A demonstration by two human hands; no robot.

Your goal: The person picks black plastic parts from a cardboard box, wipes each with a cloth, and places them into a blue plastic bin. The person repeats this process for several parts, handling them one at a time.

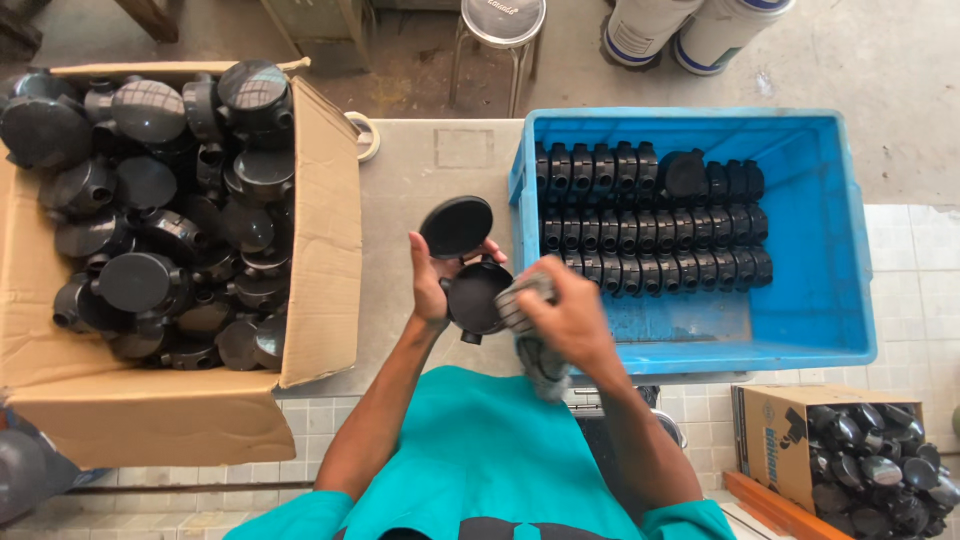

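Observation:
My left hand grips a black round plastic junction box with its round lid raised above the fingers. My right hand holds a grey rag pressed against the box's right side; the rag's tail hangs down below the hand. Both hands are over the grey table, between the cardboard box on the left and the blue crate on the right.
The open cardboard box holds several loose black junction boxes. The blue crate holds rows of the same parts packed on edge. A smaller carton of black parts sits at lower right. A tape roll, a stool and white drums lie beyond.

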